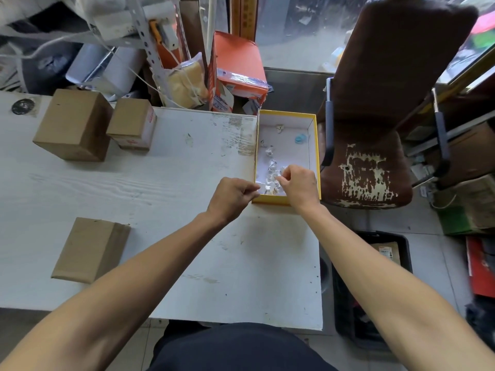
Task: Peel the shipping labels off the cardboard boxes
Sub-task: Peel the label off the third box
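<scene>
On the far left of the white counter (166, 183) we see a large cardboard box (73, 124) with a smaller box (132, 123) touching its right side; the smaller one carries a white label with red marks (150, 127) on its right face, too blurred for us to read. Nearer us a third cardboard box (89, 250) lies flat, well apart from both hands. A wide stretch of bare counter lies between these boxes and the hands. Our left hand (231, 198) hovers at the near left corner of the yellow-rimmed tray (317, 153), fingers curled with thumb against fingertips; we cannot tell whether it holds anything. Just beside it, our right hand (298, 184) reaches over the tray's near end, its grip pinching a small crumpled white label scrap (278, 175). More crumpled scraps (272, 167) lie inside the tray, which sits at the counter's right edge. Beyond that edge stands a worn brown chair (380, 129), and a black bin (375, 290) is on the floor below.
</scene>
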The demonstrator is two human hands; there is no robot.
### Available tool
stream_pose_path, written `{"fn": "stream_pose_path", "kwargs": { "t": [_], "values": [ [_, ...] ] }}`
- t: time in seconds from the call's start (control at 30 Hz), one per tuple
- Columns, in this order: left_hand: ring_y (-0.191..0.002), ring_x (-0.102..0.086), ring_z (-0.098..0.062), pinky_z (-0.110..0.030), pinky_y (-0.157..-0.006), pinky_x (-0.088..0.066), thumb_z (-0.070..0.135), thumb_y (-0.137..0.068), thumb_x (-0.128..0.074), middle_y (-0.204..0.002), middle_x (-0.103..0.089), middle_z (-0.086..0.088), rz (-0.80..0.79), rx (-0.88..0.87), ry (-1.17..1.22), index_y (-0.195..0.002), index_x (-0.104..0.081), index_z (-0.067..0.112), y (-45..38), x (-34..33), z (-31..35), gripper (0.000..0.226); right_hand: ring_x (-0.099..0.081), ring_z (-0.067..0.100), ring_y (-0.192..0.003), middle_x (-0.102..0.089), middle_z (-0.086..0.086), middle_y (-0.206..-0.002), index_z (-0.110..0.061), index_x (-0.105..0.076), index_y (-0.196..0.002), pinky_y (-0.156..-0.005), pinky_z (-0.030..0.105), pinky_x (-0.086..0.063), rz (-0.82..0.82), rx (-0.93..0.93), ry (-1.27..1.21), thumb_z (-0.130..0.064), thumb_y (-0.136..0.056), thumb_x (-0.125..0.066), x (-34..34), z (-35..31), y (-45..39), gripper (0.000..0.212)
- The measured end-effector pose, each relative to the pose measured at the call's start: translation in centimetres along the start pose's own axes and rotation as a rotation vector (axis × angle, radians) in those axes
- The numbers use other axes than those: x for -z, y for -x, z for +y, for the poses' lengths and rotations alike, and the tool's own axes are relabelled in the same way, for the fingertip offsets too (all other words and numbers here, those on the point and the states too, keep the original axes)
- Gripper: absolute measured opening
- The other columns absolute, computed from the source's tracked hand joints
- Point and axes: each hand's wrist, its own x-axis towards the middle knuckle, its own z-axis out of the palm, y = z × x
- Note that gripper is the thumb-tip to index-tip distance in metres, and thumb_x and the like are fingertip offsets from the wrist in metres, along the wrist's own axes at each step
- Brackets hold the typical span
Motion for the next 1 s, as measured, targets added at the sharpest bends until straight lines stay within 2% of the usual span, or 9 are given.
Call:
{"fn": "stream_pose_path", "kwargs": {
  "t": [0.2, 0.3, 0.33, 0.4, 0.47, 0.57, 0.77, 0.87, 1.0],
  "values": [
    [-0.090, -0.071, -0.014, -0.012, -0.080, -0.047, 0.014, -0.084, -0.076, -0.098, -0.075, -0.008, -0.029, 0.013, -0.013, -0.101, -0.077, 0.007, -0.3, 0.0, -0.1, 0.019, -0.060, 0.028, -0.084, -0.066, 0.011, -0.089, -0.005, -0.068, -0.091, -0.077, 0.043, -0.050, -0.028, 0.073, 0.023, -0.013, -0.094, -0.050, 0.1, 0.0, 0.0, 0.020],
    [-0.089, -0.070, -0.012, -0.003, -0.073, -0.041, 0.018, -0.084, -0.075, -0.099, -0.076, -0.005, -0.064, 0.035, -0.054, -0.104, -0.077, 0.011, -0.4, 0.1, -0.4, 0.021, -0.060, 0.025, -0.083, -0.063, 0.009, -0.091, -0.008, -0.068, -0.090, -0.077, 0.040, -0.051, -0.025, 0.067, 0.022, -0.016, -0.092, -0.058, 0.0, 0.1, 0.1, 0.014],
    [-0.088, -0.069, -0.013, -0.007, -0.073, -0.044, 0.020, -0.084, -0.075, -0.098, -0.076, -0.004, -0.076, 0.036, -0.070, -0.105, -0.076, 0.013, -0.4, 0.2, -0.4, 0.022, -0.060, 0.023, -0.082, -0.061, 0.007, -0.092, -0.009, -0.067, -0.089, -0.076, 0.038, -0.051, -0.029, 0.058, 0.020, -0.018, -0.091, -0.060, -0.1, 0.1, 0.1, 0.011],
    [-0.089, -0.066, -0.017, -0.025, -0.078, -0.051, 0.027, -0.083, -0.075, -0.099, -0.074, -0.002, -0.098, 0.018, -0.154, -0.111, -0.074, 0.019, -0.4, 0.4, -0.2, 0.029, -0.061, 0.023, -0.081, -0.059, 0.006, -0.092, -0.011, -0.066, -0.086, -0.076, 0.036, -0.050, -0.039, 0.051, 0.016, -0.019, -0.090, -0.063, -0.1, 0.0, 0.1, 0.010],
    [-0.099, -0.061, -0.019, -0.034, -0.081, -0.050, 0.039, -0.082, -0.074, -0.108, -0.069, 0.002, -0.121, -0.016, -0.303, -0.119, -0.070, 0.025, -0.4, 0.8, 0.1, 0.039, -0.060, 0.022, -0.081, -0.058, 0.005, -0.092, -0.012, -0.066, -0.084, -0.076, 0.034, -0.048, -0.047, 0.050, 0.016, -0.020, -0.089, -0.063, 0.0, -0.1, 0.2, 0.010],
    [-0.115, -0.052, -0.020, -0.035, -0.087, -0.047, 0.050, -0.082, -0.070, -0.124, -0.061, 0.004, -0.161, -0.014, -0.438, -0.129, -0.061, 0.029, -0.5, 1.4, 0.4, 0.052, -0.057, 0.021, -0.080, -0.056, 0.004, -0.089, -0.012, -0.063, -0.081, -0.073, 0.030, -0.044, -0.047, 0.049, 0.025, -0.021, -0.089, -0.063, 0.2, -0.2, 0.2, 0.012],
    [-0.133, -0.035, -0.031, -0.046, -0.104, -0.034, 0.067, -0.080, -0.058, -0.148, -0.041, -0.007, -0.242, 0.009, -0.753, -0.140, -0.043, 0.030, -0.6, 2.0, 1.1, 0.073, -0.050, 0.020, -0.082, -0.060, 0.009, -0.094, -0.007, -0.066, -0.089, -0.072, 0.028, -0.036, -0.053, 0.044, 0.053, -0.016, -0.091, -0.058, 0.2, -0.8, 0.2, 0.012],
    [-0.139, -0.027, -0.034, -0.051, -0.111, -0.026, 0.068, -0.080, -0.055, -0.153, -0.033, -0.009, -0.277, 0.024, -0.797, -0.142, -0.039, 0.031, -0.6, 2.1, 1.2, 0.075, -0.050, 0.020, -0.081, -0.059, 0.009, -0.092, -0.006, -0.065, -0.085, -0.071, 0.029, -0.038, -0.052, 0.023, 0.044, -0.016, -0.090, -0.060, 0.1, -1.1, 0.6, 0.012],
    [-0.141, -0.023, -0.036, -0.054, -0.112, -0.021, 0.067, -0.081, -0.054, -0.154, -0.031, -0.009, -0.289, 0.015, -0.810, -0.144, -0.035, 0.031, -0.4, 2.3, 1.4, 0.075, -0.055, 0.024, -0.085, -0.062, 0.012, -0.097, -0.005, -0.069, -0.096, -0.074, 0.031, -0.042, -0.062, 0.065, 0.067, -0.015, -0.094, -0.051, 0.1, -0.8, 0.9, 0.021]
  ]
}}
